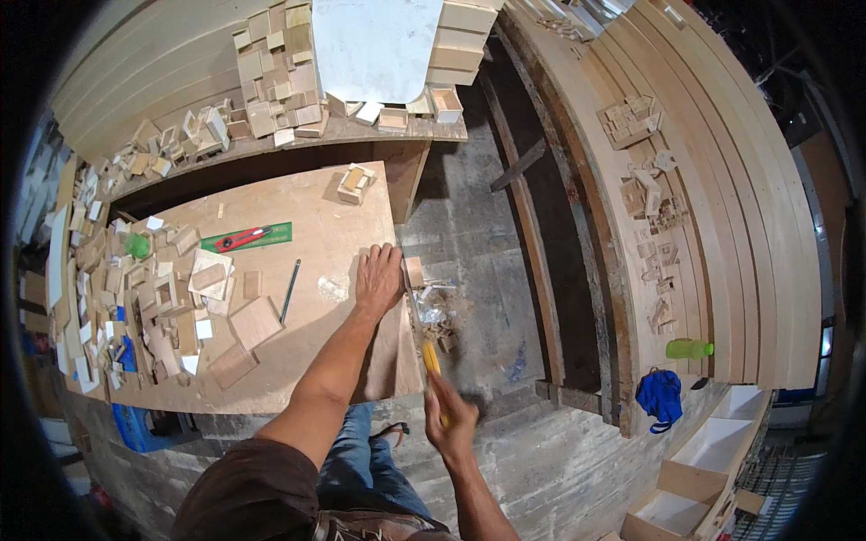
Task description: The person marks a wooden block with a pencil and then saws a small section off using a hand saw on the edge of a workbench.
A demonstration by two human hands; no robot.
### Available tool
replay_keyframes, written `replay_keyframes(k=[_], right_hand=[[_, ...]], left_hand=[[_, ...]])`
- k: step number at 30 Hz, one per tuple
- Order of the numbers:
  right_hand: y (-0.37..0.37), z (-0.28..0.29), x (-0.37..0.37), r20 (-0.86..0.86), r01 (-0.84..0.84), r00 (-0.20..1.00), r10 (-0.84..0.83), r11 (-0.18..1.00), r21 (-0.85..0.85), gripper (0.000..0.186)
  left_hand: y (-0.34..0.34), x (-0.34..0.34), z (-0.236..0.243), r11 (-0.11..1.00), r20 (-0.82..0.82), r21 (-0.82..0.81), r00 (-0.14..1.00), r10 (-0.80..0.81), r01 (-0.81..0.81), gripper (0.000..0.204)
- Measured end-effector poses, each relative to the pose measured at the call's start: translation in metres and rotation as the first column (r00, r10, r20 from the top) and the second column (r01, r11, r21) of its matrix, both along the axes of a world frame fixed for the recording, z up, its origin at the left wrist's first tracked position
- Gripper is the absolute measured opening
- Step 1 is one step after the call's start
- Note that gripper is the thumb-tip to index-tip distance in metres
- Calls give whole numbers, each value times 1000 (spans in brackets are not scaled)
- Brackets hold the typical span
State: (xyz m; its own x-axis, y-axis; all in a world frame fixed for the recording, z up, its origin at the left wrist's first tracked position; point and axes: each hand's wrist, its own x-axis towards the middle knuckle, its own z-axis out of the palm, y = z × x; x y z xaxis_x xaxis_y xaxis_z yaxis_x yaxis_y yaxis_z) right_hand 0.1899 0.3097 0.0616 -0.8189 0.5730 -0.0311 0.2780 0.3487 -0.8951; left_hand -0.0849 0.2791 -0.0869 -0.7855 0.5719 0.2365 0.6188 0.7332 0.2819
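Observation:
My right hand (451, 415) is closed around the yellow handle of a handsaw (430, 357), just off the right edge of the wooden worktable (316, 198). Its thin blade runs away from me along that edge, up to a small wood block (414, 271) that sticks out past the tabletop. Flat on the table's right edge lies my left hand (379, 279), fingers stretched out beside the block and pressing down. Whatever is under the palm is hidden. Left of this hand lie a dark pencil (290, 293) and a red utility knife (242, 238) on a green ruler (280, 233).
Many small wood pieces (167, 298) crowd the table's left side, and a small wooden box (355, 183) stands at its far corner. Offcuts (442, 334) litter the floor below. Across the gap, a bench of long boards (722, 225) holds a green bottle (690, 349) and blue bag (659, 400).

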Motion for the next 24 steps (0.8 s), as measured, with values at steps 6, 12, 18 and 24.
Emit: replay_keyframes(k=[6, 12, 18, 24], right_hand=[[1, -29, -36, -103, 5, 995, -2, 1000, 26, 39], [-18, -19, 55, -77, 39, 996, -37, 999, 20, 33], [2, -40, -29, -85, 65, 994, -66, 998, -19, 33], [-18, -35, -23, -111, 40, 993, -35, 998, 38, 37]], left_hand=[[-2, 3, 8, 999, -1, 50, 1000, -19, 19, 21], [-3, 3, 3, 1000, -1, 20, 1000, -1, 1, 14], [4, 2, 2, 1000, -62, -2, 998, -17, 17, 17], [-19, -6, -34, 996, -173, 77, 985, -23, 37, 32]])
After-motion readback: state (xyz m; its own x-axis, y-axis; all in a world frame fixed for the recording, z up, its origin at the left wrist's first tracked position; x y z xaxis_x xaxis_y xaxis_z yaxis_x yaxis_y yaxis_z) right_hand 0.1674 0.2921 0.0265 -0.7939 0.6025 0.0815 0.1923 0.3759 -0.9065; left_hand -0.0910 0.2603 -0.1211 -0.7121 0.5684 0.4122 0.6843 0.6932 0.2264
